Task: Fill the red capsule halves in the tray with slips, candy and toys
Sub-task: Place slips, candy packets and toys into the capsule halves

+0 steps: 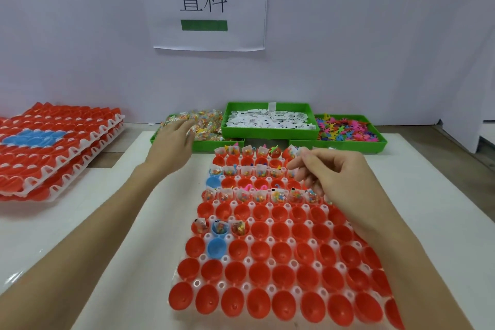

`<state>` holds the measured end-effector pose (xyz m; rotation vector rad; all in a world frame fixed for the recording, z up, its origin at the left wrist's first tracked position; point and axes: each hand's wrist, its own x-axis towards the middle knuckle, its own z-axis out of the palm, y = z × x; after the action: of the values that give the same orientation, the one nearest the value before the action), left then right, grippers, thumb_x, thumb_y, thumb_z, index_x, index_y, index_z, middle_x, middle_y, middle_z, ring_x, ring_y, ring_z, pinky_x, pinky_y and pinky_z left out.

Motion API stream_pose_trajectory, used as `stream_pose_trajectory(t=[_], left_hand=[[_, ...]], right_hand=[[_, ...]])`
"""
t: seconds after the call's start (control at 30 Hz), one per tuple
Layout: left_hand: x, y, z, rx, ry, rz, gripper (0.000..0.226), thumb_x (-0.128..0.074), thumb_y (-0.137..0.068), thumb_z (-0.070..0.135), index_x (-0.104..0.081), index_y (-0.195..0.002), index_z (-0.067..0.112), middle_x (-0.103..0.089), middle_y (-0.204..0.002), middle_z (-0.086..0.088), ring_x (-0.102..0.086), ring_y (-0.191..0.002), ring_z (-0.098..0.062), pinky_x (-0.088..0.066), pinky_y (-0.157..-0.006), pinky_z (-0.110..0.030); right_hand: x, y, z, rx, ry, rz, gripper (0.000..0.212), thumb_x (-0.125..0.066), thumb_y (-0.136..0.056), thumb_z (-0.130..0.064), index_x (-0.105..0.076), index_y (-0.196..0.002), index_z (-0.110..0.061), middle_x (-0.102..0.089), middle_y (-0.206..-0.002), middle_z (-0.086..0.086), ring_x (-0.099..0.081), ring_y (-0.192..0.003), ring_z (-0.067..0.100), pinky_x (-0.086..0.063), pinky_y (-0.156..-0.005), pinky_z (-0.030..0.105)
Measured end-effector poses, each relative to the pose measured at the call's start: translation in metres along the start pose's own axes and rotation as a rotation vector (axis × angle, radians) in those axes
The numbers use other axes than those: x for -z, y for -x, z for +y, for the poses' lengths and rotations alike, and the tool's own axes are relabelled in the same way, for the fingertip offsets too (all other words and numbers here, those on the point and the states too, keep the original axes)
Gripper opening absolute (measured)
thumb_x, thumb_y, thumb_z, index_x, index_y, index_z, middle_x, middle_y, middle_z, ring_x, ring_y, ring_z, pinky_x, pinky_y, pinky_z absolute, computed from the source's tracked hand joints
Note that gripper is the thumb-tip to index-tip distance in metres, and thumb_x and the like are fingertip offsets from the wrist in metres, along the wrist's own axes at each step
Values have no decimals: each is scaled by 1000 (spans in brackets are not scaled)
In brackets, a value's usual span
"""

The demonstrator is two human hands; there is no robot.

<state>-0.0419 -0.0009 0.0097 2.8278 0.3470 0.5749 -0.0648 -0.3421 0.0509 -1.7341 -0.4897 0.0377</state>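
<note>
One long white tray (270,289) of red capsule halves (261,273), lying on a white mat (139,222), long axis running away from the viewer toward the back wall (375,35). Capsule halves all set mouth-up in rows. Far rows already loaded with slips, candy packets and small toys; alternate rows between them bare or holding a toy only. Near rows bare red cups. Three filled cups at the left end of one middle row. Two blue capsule halves (215,248) near the left edge, a third blue one (213,182) further back.

Pale grey-white wall behind, bearing a paper sign (210,2) with two black characters and a green bar. Light tabletop (40,222) under the mat.

Stacked at far left, well apart from the working tray: more trays of red halves (59,144), a blue patch among them.

Lined up beyond the tray's far end, three green bins: candy bin (214,143) on the left, slip bin (270,120) in the middle and raised, toy bin (345,142) on the right with bright plastic figures.

Left hand (174,142) reaching into the candy bin, fingers spread loosely over the packets, blurred; grasp cannot be told. Right hand (332,174) over the tray's far right rows, fingers curled, fingertips pinched; whatever sits between them too small to tell.
</note>
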Motion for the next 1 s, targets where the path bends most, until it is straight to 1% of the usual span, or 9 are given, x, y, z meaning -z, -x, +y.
stream_pose_trajectory(t=[0.1,0.3,0.4,0.53,0.67,0.73,0.87,0.9,1.0], left_hand=[[4,-15,-3,-115,-204,-221,41,-42,-111,21,-50,-151,16,-57,-147,-13,-51,-134,-34,-45,-108,-47],[9,-24,1,-198,-268,-99,20,-68,-98,14,-74,-117,14,-76,-113,-9,-68,-101,-28,-51,-76,-35],[6,-20,-3,-182,-113,-4,12,-73,-94,13,-80,-103,14,-79,-99,-6,-69,-85,-22,-50,-71,-29],[-2,-16,-11,-78,133,95,9,-75,-91,9,-83,-94,13,-80,-94,-3,-70,-83,-19,-53,-77,-31],[-9,-15,-9,25,253,221,6,-76,-91,14,-81,-93,12,-78,-106,-5,-69,-98,-23,-44,-81,-28],[-9,-9,-4,46,323,327,4,-75,-91,12,-78,-93,12,-76,-112,-5,-67,-104,-23,-42,-84,-27],[-3,24,17,140,580,456,7,-75,-87,12,-73,-89,19,-76,-92,7,-71,-86,-5,-51,-81,-14],[-2,36,23,185,663,451,11,-76,-85,12,-71,-85,21,-76,-86,11,-72,-82,-1,-53,-79,-11],[-4,73,41,239,857,340,15,-80,-84,9,-72,-82,21,-77,-80,6,-74,-79,-6,-58,-75,-20]], right_hand=[[4,0,0,-2,-29,18,35,-57,-104,-28,-81,-82,-17,-73,-72,5,-56,-57,3,-44,-53,12],[16,-3,-5,-40,-100,32,33,-57,-103,-25,-81,-86,-11,-72,-73,7,-59,-61,6,-48,-54,16],[20,-9,-8,-40,-12,-5,33,-57,-104,-25,-80,-85,-12,-74,-74,7,-62,-62,8,-48,-55,17],[22,-28,-17,-30,161,-54,35,-58,-103,-28,-80,-79,-18,-75,-71,0,-65,-60,5,-47,-53,12],[26,-71,-20,-64,394,-67,31,-59,-101,-26,-79,-79,-17,-77,-72,-1,-69,-64,9,-51,-55,20],[27,-99,-11,-63,549,-56,23,-59,-101,-22,-78,-90,-15,-78,-83,4,-74,-78,23,-60,-70,34],[32,-142,22,6,849,-37,27,-52,-104,-6,-69,-125,-10,-69,-125,15,-69,-103,28,-53,-88,34],[35,-149,29,36,904,-38,34,-49,-104,0,-66,-131,-10,-68,-128,17,-68,-101,27,-53,-88,35],[43,-163,50,99,1026,-89,52,-47,-100,10,-57,-143,-17,-70,-118,20,-55,-65,15,-42,-58,33]])
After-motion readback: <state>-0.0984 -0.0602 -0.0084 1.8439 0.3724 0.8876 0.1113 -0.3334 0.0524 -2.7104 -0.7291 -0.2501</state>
